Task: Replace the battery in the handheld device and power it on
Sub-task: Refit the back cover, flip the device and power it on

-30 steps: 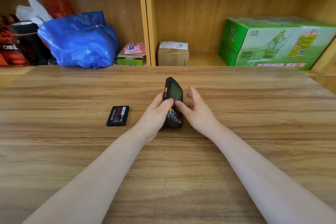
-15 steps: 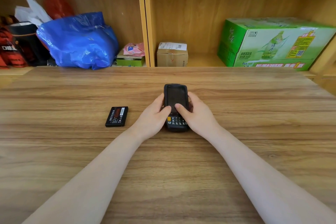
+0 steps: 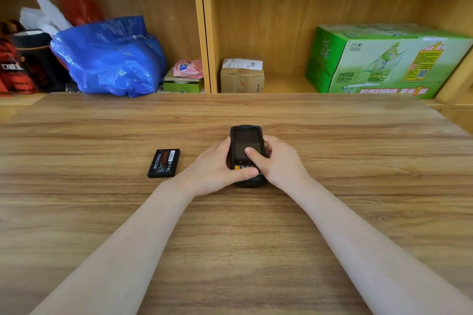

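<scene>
A broad wooden surface [image 3: 256,250] with a strong horizontal grain fills most of the view, and behind its far edge stands a wooden shelf unit [image 3: 268,7] split by an upright divider [image 3: 204,28] into two bays.

Near the middle of the surface a black handheld device [image 3: 245,144] lies face up, its dark screen towards the shelves and its keypad towards the person. The left hand [image 3: 215,170] grips the device's left side, with the thumb laid across the keypad. The right hand [image 3: 279,161] grips the right side, fingers curled round the edge and the thumb resting on the lower part of the screen. The screen looks dark.

Left of the device, a little apart from the left hand, a flat black battery [image 3: 164,163] lies label up on the surface, touched by nothing.

In the left bay sit a crumpled blue plastic bag [image 3: 110,59], a red bag [image 3: 79,2] and white paper [image 3: 43,15] behind it, and dark red-and-black packages [image 3: 18,69] at the far left. Beside the divider a pink packet [image 3: 189,68] rests on a small green box [image 3: 183,84]. In the right bay are a small cardboard box [image 3: 242,77] with a shipping label and, well to its right, a large green drinks carton [image 3: 384,61] printed with a bottle.
</scene>
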Demonstrator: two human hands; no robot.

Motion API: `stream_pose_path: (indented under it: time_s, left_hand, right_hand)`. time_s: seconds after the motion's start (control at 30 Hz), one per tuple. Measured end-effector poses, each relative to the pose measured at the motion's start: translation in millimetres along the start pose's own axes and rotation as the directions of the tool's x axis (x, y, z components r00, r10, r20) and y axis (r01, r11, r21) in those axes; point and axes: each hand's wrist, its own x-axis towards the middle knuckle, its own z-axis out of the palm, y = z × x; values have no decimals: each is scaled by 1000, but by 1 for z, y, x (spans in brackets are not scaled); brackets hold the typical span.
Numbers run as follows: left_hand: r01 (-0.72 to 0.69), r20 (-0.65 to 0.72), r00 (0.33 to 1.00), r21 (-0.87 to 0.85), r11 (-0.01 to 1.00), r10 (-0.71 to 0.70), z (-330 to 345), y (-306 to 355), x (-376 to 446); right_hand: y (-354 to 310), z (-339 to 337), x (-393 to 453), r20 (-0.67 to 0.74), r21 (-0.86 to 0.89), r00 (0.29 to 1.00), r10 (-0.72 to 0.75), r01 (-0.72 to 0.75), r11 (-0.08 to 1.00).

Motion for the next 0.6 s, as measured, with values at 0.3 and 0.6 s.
stream_pose_path:
  time_s: [0.3, 0.6]
  left_hand:
    - [40, 51, 998, 90, 995, -44, -1, -7, 0]
    - [58, 4, 998, 195, 979, -60, 2, -8, 0]
  right_hand:
    - [3, 4, 0, -53, -20, 996, 69, -70, 997]
    - [3, 7, -3, -137, -42, 988, 66, -72, 996]
